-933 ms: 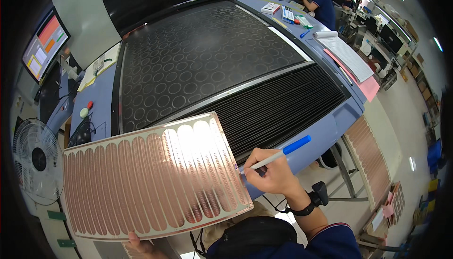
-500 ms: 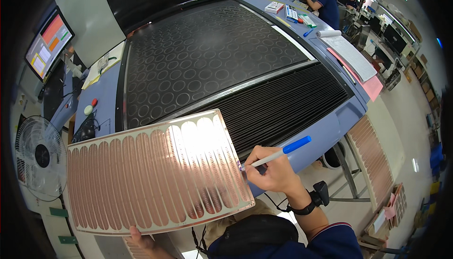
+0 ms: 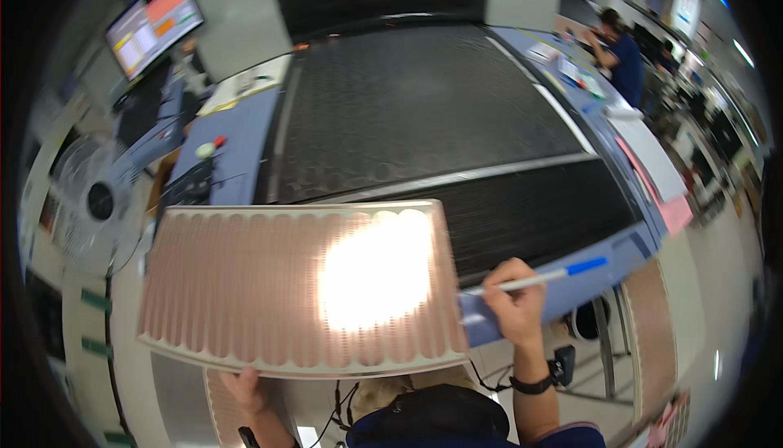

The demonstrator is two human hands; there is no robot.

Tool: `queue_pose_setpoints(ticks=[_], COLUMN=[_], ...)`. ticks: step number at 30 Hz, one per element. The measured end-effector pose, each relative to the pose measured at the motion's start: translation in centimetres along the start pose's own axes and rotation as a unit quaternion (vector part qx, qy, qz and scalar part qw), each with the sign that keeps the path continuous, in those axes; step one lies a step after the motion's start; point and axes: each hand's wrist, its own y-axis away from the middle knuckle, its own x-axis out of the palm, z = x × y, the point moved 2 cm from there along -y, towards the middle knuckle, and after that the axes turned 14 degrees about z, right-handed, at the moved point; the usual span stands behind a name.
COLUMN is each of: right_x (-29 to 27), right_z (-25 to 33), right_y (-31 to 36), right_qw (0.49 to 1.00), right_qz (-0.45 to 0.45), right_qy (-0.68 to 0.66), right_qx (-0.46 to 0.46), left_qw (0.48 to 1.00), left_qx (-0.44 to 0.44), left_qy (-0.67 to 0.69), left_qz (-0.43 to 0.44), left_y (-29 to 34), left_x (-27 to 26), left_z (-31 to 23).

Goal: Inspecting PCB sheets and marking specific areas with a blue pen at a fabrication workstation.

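Observation:
A wide copper-coloured circuit panel (image 3: pixel 245 285) with rows of long rounded strips is held up in front of the machine, strong glare whitening its right half. My left hand (image 3: pixel 247 391) grips its lower edge; most of those fingers are hidden behind the panel. To the right, my right hand (image 3: pixel 518 305) is closed around a white marker pen (image 3: pixel 542 278) with a blue cap on its back end. The pen's tip points left at the panel's right edge. Whether it touches is too blurred to tell.
A large machine with a black bed (image 3: pixel 432 105) and blue rim lies behind the panel. Left are a monitor (image 3: pixel 155 22) and a fan (image 3: pixel 99 201). A paper pad (image 3: pixel 648 158) lies on the right rim. More panels (image 3: pixel 652 334) stand at right; a person (image 3: pixel 626 64) sits far right.
My view has turned, shifting the scene rightward. The panel has swung more level, and the pen tip has drawn back from the panel's marked right margin toward its edge. Both hands keep their grips.

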Motion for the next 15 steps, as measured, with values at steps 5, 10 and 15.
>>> queue_pose_setpoints(ticks=[5,10,15], right_x=[-1.7,-3.1,-2.9], right_z=[-1.3,-2.1,-2.2], right_y=[1.3,1.5,0.6], right_qw=[0.999,0.998,1.0], right_qz=[-0.02,-0.038,-0.007], right_qy=[0.016,0.01,0.002], right_qx=[-0.032,-0.039,-0.011], left_qw=[0.955,0.948,0.915], left_qx=[0.033,0.124,0.132], left_qy=[0.28,0.272,0.255], left_qz=[-0.088,-0.114,-0.283], left_y=[2.7,13.4,28.4], left_x=[-0.4,-11.2,-16.6], left_z=[-4.4,-6.7,-4.0])
